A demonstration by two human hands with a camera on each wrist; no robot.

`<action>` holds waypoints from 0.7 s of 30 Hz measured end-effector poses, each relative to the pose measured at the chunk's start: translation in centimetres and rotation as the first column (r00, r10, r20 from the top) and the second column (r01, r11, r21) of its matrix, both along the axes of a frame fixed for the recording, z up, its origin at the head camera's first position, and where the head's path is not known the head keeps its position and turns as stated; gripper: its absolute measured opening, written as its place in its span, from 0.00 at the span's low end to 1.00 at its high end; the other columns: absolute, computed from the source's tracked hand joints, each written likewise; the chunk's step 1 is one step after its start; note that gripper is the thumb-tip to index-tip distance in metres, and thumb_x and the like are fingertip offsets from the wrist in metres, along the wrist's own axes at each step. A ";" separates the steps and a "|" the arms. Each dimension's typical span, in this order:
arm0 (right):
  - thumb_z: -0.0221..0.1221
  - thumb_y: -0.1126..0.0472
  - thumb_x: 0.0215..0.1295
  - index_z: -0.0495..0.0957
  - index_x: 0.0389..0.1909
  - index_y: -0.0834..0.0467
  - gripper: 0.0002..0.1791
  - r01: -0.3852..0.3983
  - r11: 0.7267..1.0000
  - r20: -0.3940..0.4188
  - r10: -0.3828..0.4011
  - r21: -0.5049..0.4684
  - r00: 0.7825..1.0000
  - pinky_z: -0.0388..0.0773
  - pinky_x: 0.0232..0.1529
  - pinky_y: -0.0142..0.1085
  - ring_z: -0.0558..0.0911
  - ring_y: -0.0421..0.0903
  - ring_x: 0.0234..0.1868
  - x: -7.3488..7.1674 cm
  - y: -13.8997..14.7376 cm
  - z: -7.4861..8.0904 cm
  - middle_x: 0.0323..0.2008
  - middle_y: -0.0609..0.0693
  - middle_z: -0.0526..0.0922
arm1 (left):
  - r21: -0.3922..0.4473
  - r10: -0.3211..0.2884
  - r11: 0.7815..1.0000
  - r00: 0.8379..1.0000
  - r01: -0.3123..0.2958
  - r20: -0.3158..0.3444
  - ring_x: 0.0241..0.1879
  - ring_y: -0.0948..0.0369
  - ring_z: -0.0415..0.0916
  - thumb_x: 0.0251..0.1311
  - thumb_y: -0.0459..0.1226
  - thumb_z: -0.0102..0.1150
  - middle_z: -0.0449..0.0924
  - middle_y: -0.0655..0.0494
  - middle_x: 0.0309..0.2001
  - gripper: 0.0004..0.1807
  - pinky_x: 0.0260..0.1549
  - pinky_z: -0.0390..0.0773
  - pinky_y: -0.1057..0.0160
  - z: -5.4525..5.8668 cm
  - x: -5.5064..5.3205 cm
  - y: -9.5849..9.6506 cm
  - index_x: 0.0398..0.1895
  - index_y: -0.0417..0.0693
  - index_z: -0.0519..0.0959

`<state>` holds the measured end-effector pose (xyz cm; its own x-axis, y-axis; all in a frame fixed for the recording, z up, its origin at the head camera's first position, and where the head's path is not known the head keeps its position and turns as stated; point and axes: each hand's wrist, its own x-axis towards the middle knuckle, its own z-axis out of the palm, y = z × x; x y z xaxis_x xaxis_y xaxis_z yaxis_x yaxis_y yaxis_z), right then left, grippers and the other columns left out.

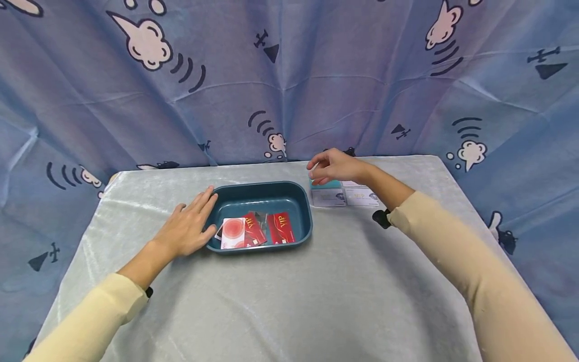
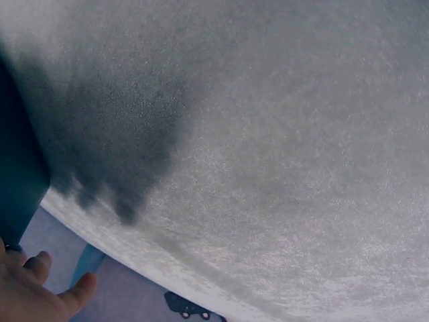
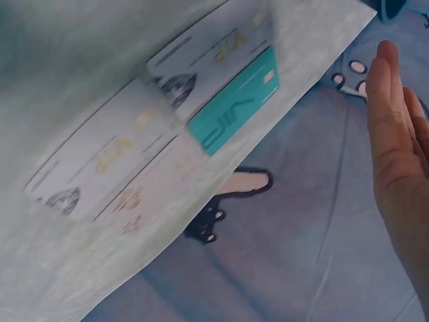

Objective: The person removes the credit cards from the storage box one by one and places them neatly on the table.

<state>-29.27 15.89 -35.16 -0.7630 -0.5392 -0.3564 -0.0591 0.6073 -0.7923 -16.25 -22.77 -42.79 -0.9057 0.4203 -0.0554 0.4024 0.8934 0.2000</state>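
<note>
My left hand (image 1: 187, 226) rests on the left rim of a dark teal tray (image 1: 267, 189), fingers straight. In the tray lie a white card with a red circle (image 1: 233, 232), overlapping a red VIP card (image 1: 255, 231), and another red VIP card (image 1: 281, 229). My right hand (image 1: 336, 166) hovers over the back edge of a group of cards with fingers loosely bent and nothing visible in them. That group has a turquoise VIP card (image 3: 234, 104), two white VIP cards (image 3: 213, 57) and a pale card with reddish print (image 3: 154, 188). In the head view my right hand partly covers it.
A pale, shiny cloth (image 1: 280, 301) covers the table. Behind the table's back edge hangs a blue patterned curtain (image 1: 316, 100). Inside the tray, a greyish dark piece (image 1: 261, 219) shows between the red cards; its kind is unclear.
</note>
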 end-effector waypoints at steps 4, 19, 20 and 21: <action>0.59 0.61 0.69 0.74 0.58 0.67 0.21 -0.021 1.000 0.000 0.021 -0.015 1.000 0.80 0.52 0.45 0.87 0.53 0.45 0.4 -1.5 0.2 0.50 0.66 0.82 | -0.003 0.003 1.000 1.000 -0.003 0.003 0.76 0.43 0.49 0.68 0.48 0.50 0.39 0.44 0.80 0.42 0.63 0.56 0.30 0.0 -0.1 0.0 0.78 0.37 0.50; 0.61 0.61 0.68 0.71 0.62 0.69 0.25 -0.134 0.991 0.092 0.131 0.028 0.987 0.80 0.53 0.42 0.84 0.58 0.52 0.8 -5.2 -1.0 0.52 0.66 0.83 | 0.000 0.002 1.000 1.000 -0.002 0.003 0.76 0.43 0.48 0.68 0.48 0.50 0.38 0.45 0.80 0.42 0.63 0.55 0.30 -0.2 -0.1 0.0 0.78 0.37 0.50; 0.61 0.61 0.68 0.71 0.62 0.69 0.25 -0.143 0.989 0.100 0.139 0.031 0.985 0.80 0.53 0.42 0.83 0.58 0.53 0.8 -5.4 -1.0 0.52 0.66 0.83 | 0.001 0.001 1.000 1.000 -0.001 0.002 0.76 0.43 0.48 0.68 0.48 0.50 0.39 0.45 0.80 0.42 0.63 0.55 0.30 -0.2 -0.1 0.0 0.78 0.37 0.50; 0.61 0.61 0.68 0.70 0.62 0.69 0.26 -0.151 0.988 0.107 0.147 0.034 0.983 0.79 0.53 0.42 0.83 0.58 0.53 0.8 -5.6 -1.1 0.52 0.66 0.82 | 0.003 0.001 1.000 1.000 -0.001 0.001 0.76 0.43 0.48 0.68 0.48 0.50 0.39 0.45 0.80 0.42 0.63 0.56 0.30 -0.2 -0.1 -0.1 0.78 0.37 0.50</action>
